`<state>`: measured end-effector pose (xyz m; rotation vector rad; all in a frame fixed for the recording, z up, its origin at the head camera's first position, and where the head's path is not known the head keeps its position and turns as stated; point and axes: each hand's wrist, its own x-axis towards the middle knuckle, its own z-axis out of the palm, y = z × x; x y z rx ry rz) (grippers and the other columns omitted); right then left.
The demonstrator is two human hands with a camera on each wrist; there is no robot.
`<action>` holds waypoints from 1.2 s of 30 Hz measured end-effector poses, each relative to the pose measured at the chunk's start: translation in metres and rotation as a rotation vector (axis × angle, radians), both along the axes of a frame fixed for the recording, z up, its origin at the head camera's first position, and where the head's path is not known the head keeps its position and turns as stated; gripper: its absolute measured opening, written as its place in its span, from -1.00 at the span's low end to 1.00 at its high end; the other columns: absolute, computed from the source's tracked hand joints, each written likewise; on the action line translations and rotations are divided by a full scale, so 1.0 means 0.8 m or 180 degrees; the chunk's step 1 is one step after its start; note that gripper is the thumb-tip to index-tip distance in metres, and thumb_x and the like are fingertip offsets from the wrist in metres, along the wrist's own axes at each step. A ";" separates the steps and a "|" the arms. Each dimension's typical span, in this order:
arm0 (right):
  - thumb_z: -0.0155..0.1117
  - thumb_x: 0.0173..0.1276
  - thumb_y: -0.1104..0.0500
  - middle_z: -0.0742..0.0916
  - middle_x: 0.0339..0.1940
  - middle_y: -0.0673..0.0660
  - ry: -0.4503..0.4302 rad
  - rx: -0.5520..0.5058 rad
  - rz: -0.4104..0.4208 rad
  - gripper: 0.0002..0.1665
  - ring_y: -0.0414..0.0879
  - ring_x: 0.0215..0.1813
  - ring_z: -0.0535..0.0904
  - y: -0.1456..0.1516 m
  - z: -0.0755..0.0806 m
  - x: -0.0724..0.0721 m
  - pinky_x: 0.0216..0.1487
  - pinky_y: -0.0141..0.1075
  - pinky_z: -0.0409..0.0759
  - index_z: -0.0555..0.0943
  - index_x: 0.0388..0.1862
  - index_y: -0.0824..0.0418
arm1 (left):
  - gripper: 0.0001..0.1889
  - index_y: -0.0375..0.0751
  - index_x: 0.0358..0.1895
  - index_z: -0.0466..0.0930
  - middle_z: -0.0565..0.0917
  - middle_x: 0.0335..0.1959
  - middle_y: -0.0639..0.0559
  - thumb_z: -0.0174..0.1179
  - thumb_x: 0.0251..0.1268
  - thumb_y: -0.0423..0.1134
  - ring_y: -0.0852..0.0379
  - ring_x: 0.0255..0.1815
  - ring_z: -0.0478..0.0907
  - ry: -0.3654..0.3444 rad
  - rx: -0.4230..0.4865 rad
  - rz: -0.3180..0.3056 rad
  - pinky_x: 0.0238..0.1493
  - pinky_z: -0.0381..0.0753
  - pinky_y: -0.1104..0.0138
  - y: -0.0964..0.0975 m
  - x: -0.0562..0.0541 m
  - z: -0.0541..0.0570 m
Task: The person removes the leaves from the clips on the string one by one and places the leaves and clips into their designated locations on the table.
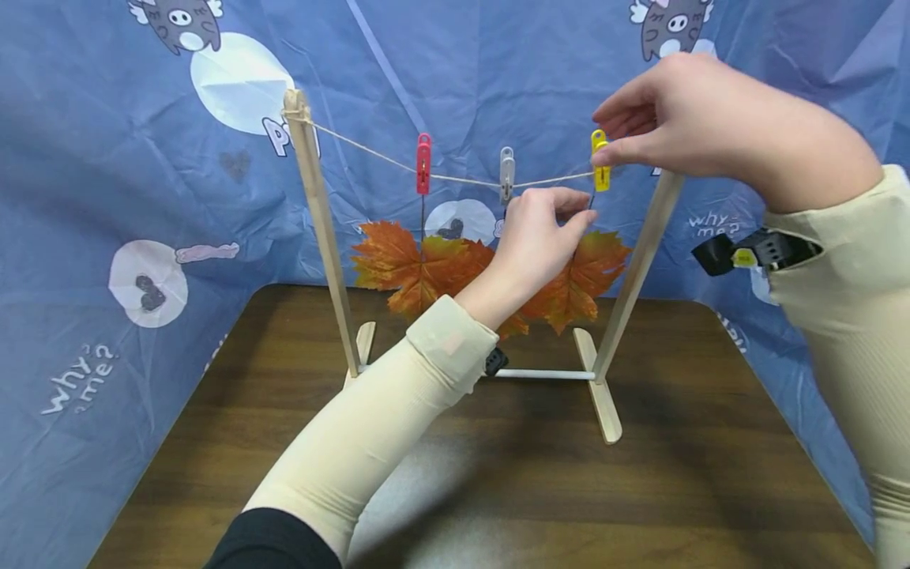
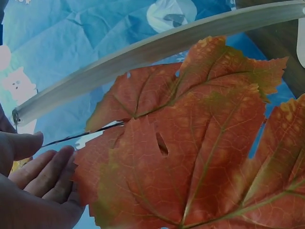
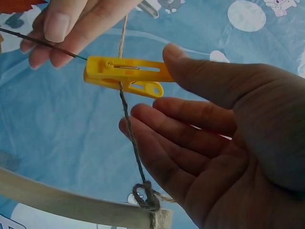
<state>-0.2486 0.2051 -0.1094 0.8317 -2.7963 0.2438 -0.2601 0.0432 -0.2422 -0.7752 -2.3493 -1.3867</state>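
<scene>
A yellow clip point(image 1: 600, 160) point(image 3: 126, 76) sits on the twine point(image 1: 370, 150) near the rack's right post point(image 1: 643, 253). My right hand point(image 1: 611, 146) point(image 3: 167, 86) pinches the clip's upper end between thumb and fingers. Just below it, my left hand point(image 1: 579, 213) point(image 3: 62, 28) pinches the thin dark stem point(image 3: 43, 43) point(image 2: 86, 135) of an orange leaf point(image 1: 583, 276) point(image 2: 190, 143). The stem's tip reaches the clip's jaw end. The leaf hangs below my left hand, partly hidden by the wrist in the head view.
A red clip point(image 1: 423, 163) and a grey clip point(image 1: 506, 174) hang further left on the twine, with orange leaves point(image 1: 405, 261) beneath them. The wooden rack point(image 1: 323, 237) stands on a brown table point(image 1: 498, 474). Blue printed cloth point(image 1: 107, 197) surrounds the back and sides.
</scene>
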 end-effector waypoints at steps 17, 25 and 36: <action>0.44 0.40 0.01 0.80 -0.28 0.20 -0.0041 0.0193 -0.0046 -0.53 -0.03 -0.32 0.62 0.000 0.008 -0.017 -0.44 -0.39 0.46 0.72 0.00 0.42 | -0.83 -0.24 -0.09 0.81 0.76 -0.32 0.10 0.28 0.46 -0.25 0.25 -0.34 0.57 0.0037 -0.0080 0.0053 -0.28 0.47 0.47 0.002 -0.008 0.005; 0.44 0.39 0.00 0.80 -0.35 0.14 -0.0038 0.0179 -0.0022 -0.57 -0.05 -0.36 0.59 -0.001 0.009 -0.015 -0.45 -0.37 0.44 0.76 -0.05 0.37 | -0.85 -0.22 -0.11 0.81 0.74 -0.34 0.13 0.27 0.47 -0.26 0.26 -0.35 0.57 0.0124 -0.0180 0.0061 -0.26 0.47 0.48 0.002 -0.008 0.005; 0.43 0.41 0.04 0.80 -0.39 0.18 0.0183 0.0186 0.0056 -0.67 -0.04 -0.42 0.52 0.000 0.002 -0.012 -0.57 -0.32 0.37 0.82 -0.15 0.32 | -0.86 -0.25 -0.12 0.79 0.74 -0.32 0.08 0.26 0.47 -0.29 0.24 -0.38 0.57 0.0281 -0.0227 -0.0007 -0.30 0.46 0.48 0.004 -0.006 0.003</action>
